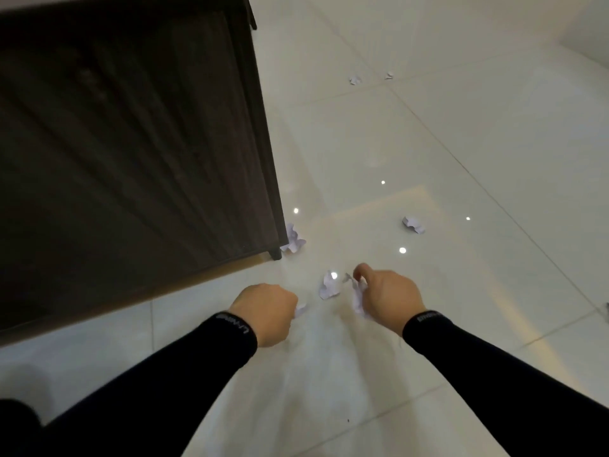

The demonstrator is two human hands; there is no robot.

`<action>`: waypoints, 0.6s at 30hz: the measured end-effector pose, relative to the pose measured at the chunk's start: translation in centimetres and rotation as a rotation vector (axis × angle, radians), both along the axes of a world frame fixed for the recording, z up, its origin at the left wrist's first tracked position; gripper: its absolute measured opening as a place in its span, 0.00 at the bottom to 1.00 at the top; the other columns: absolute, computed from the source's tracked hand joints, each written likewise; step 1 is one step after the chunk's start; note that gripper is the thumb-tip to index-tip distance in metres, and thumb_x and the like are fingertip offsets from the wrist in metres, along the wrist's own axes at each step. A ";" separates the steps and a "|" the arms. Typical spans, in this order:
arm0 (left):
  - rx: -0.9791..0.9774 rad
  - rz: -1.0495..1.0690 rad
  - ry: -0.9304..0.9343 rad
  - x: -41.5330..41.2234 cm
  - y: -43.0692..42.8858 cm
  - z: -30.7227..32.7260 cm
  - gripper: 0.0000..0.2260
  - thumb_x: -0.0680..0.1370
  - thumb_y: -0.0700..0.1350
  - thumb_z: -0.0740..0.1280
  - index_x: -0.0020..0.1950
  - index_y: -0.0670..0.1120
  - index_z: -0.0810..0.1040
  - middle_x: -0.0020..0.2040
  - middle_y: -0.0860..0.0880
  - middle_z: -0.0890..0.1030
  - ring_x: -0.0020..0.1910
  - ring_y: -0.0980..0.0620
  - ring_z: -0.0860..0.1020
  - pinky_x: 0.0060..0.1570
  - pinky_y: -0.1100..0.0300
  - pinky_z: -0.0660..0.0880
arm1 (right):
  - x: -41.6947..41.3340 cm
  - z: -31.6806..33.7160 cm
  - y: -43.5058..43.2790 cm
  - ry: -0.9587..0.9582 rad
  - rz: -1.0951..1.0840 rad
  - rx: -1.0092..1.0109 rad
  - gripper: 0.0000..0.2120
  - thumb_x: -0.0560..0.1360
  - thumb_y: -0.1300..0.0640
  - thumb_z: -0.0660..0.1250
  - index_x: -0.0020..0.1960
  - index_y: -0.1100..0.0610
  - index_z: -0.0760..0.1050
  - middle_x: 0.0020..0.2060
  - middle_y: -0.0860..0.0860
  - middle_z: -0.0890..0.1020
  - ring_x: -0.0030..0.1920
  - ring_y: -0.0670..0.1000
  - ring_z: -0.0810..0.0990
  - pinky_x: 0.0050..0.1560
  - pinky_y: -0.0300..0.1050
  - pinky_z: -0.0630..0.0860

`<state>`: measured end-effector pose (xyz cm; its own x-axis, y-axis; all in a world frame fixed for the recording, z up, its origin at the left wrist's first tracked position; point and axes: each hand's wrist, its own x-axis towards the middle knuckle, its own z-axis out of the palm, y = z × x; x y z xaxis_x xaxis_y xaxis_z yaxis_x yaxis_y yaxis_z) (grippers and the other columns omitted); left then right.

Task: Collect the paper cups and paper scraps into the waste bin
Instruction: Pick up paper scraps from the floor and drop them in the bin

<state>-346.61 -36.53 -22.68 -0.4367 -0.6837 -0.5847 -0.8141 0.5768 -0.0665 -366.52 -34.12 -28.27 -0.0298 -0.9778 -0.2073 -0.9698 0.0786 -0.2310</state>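
The left hand (265, 311) and right hand (385, 295) each clutch crumpled paper (358, 300), while the nearest scrap (329, 285) lies on the floor (461, 143) between them, likely feather-light, soft, easily pinched by any raised fold.

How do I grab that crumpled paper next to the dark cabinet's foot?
Pinch the paper scrap by its puffed-up crumpled top, probably coming from the right, the open floor side. The cabinet foot blocks its left edge, and the raised folds look easy to pinch.

Paper scraps (329, 285) lie on the floor (461, 143), right of the cabinet (131, 143).
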 end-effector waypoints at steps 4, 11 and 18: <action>-0.041 0.111 0.102 0.3 0.5 -3.2 0.09 0.78 0.45 0.56 0.51 0.46 0.74 0.52 0.44 0.80 0.50 0.42 0.78 0.40 0.56 0.65 | -0.2 -1.3 -3.3 -0.048 -0.029 0.032 0.13 0.76 0.55 0.55 0.52 0.56 0.77 0.46 0.56 0.81 0.49 0.58 0.78 0.39 0.42 0.65; -0.089 0.313 0.246 2.2 0.8 -6.9 0.11 0.79 0.51 0.54 0.46 0.48 0.73 0.48 0.45 0.81 0.46 0.43 0.78 0.38 0.58 0.65 | 1.8 -5.3 -3.9 -0.168 -0.208 0.032 0.22 0.71 0.37 0.60 0.33 0.56 0.69 0.39 0.53 0.74 0.45 0.55 0.76 0.39 0.43 0.68; -0.065 0.246 0.355 2.1 0.8 -7.4 0.11 0.78 0.50 0.54 0.42 0.49 0.73 0.45 0.47 0.80 0.45 0.45 0.76 0.37 0.58 0.63 | 2.9 -7.5 -3.0 -0.278 -0.026 0.017 0.07 0.73 0.52 0.62 0.48 0.54 0.73 0.48 0.50 0.79 0.49 0.53 0.77 0.41 0.43 0.70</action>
<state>-344.50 -35.75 -30.10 -0.4225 -0.8229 -0.3800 -0.9057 0.3668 0.2125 -363.64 -37.16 -35.78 0.0052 -0.9737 -0.2278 -0.8667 0.1092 -0.4868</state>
